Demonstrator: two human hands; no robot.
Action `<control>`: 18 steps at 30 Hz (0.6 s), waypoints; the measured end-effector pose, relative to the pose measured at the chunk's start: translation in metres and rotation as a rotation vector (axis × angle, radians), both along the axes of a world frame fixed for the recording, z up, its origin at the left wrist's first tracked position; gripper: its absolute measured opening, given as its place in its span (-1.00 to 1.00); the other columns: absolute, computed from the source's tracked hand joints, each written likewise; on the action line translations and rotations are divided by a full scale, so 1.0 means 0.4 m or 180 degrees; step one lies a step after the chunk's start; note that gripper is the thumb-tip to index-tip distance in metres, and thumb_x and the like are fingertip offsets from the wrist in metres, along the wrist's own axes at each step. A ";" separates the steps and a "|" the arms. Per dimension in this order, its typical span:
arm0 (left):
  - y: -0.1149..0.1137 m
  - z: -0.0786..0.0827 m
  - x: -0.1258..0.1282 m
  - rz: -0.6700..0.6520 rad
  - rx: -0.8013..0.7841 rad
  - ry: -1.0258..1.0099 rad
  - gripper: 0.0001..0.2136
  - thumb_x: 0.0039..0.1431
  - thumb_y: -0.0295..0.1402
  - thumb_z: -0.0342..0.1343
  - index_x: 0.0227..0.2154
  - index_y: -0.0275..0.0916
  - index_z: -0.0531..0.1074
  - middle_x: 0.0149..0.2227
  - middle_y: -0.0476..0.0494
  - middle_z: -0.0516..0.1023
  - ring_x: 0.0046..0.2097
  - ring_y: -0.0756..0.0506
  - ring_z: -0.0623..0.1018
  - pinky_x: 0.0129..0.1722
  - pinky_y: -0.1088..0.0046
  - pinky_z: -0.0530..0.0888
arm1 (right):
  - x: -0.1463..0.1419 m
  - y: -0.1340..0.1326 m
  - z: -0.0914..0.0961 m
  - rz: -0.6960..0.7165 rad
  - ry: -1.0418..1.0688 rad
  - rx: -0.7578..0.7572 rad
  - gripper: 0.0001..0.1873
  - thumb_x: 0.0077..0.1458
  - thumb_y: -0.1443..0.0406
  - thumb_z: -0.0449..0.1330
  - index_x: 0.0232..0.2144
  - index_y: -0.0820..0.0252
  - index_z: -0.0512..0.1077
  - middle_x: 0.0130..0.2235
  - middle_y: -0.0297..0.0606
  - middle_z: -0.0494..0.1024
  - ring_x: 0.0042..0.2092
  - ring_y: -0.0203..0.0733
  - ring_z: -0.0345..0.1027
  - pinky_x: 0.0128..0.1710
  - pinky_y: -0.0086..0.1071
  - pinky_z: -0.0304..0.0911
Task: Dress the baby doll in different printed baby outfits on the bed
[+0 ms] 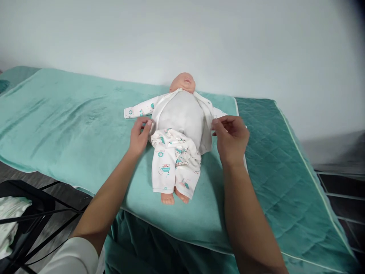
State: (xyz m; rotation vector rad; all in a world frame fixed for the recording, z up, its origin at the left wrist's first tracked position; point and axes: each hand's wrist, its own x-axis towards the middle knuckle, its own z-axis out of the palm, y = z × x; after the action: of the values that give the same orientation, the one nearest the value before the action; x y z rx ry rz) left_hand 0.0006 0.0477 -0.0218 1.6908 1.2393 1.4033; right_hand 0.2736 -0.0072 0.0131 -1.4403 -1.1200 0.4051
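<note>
A baby doll (185, 82) lies on its back, its head toward the wall and bare feet toward me. A white printed baby shirt (139, 109) covers its arms and lies open at the front, baring the pale torso (181, 112). Printed baby pants (164, 167) cover the legs, bunched around the waist. My left hand (139, 136) is closed at the shirt's left edge, thumb and fingertips together. On the other side, my right hand (231, 139) pinches the shirt's right edge near the sleeve. The cloth between the fingertips is partly hidden.
A smooth teal blanket (71, 125) lies under the doll, over a darker quilted cover (279, 171) at right. A white wall (182, 38) stands behind. At lower left is a black-framed rack (42, 213) with light cloth. A dark slatted shelf (342, 198) is at right.
</note>
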 end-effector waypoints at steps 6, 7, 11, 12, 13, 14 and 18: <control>0.166 0.001 0.064 -0.0064 -0.0431 -0.0224 -0.70 0.30 -0.08 0.16 -0.13 -0.21 0.49 -0.08 -0.16 0.60 -0.04 -0.10 0.54 0.05 0.35 0.45 | 0.023 0.062 -0.078 -0.0023 -0.0098 -0.0383 -0.68 0.09 0.11 0.25 -0.13 0.10 0.41 -0.09 -0.22 0.57 -0.08 -0.16 0.44 -0.04 -0.24 0.37; 0.182 0.005 0.069 -0.0190 -0.0554 -0.0260 -0.71 0.28 -0.07 0.17 -0.18 -0.22 0.49 -0.16 -0.12 0.59 -0.11 -0.08 0.54 -0.02 0.38 0.46 | 0.023 0.066 -0.085 0.0103 -0.0012 -0.0496 -0.66 0.09 0.09 0.25 -0.12 0.10 0.42 -0.13 -0.26 0.56 -0.13 -0.18 0.42 -0.06 -0.25 0.36; 0.187 0.031 0.055 -0.0440 -0.1084 -0.0405 -0.66 0.20 -0.03 0.26 -0.39 -0.21 0.40 -0.45 0.03 0.37 -0.40 0.00 0.36 -0.37 0.47 0.33 | 0.028 0.066 -0.090 0.0242 0.0210 -0.0769 -0.63 0.07 0.03 0.30 -0.17 0.10 0.46 -0.33 -0.44 0.44 -0.32 -0.27 0.25 -0.28 -0.36 0.22; 0.179 0.038 0.043 -0.0492 -0.1206 -0.0437 -0.64 0.18 -0.02 0.27 -0.41 -0.21 0.38 -0.47 0.04 0.34 -0.43 0.01 0.33 -0.41 0.47 0.30 | 0.030 0.063 -0.086 0.0195 0.0237 -0.0810 -0.64 0.06 0.02 0.32 -0.21 0.11 0.46 -0.37 -0.47 0.39 -0.35 -0.28 0.21 -0.33 -0.38 0.17; 0.171 0.046 0.027 -0.0558 -0.1312 -0.0489 -0.64 0.15 -0.01 0.29 -0.41 -0.20 0.38 -0.48 0.03 0.34 -0.44 0.02 0.32 -0.43 0.48 0.28 | 0.031 0.059 -0.081 0.0153 0.0270 -0.0842 -0.65 0.04 0.01 0.33 -0.25 0.11 0.45 -0.40 -0.48 0.36 -0.37 -0.28 0.18 -0.36 -0.39 0.14; 0.163 0.053 0.008 -0.0616 -0.1389 -0.0568 -0.64 0.13 -0.01 0.30 -0.39 -0.20 0.38 -0.46 0.02 0.36 -0.44 0.01 0.33 -0.44 0.47 0.29 | 0.032 0.055 -0.076 0.0112 0.0313 -0.0853 -0.65 0.02 0.02 0.35 -0.28 0.11 0.44 -0.41 -0.49 0.34 -0.37 -0.29 0.16 -0.37 -0.39 0.12; 0.156 0.064 -0.077 -0.0241 -0.1596 -0.0735 -0.67 0.04 -0.07 0.33 -0.34 -0.19 0.40 -0.40 -0.04 0.46 -0.43 -0.02 0.39 -0.45 0.44 0.30 | 0.028 0.044 -0.057 -0.0053 0.0493 -0.0751 -0.66 0.01 0.02 0.35 -0.38 0.09 0.38 -0.46 -0.49 0.27 -0.42 -0.30 0.10 -0.43 -0.39 0.06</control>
State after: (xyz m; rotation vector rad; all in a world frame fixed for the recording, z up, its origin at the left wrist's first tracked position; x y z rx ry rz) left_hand -0.0301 0.1102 0.0039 1.1859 1.2504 1.0889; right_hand 0.2847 0.0104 -0.0098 -1.5928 -0.9586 0.6431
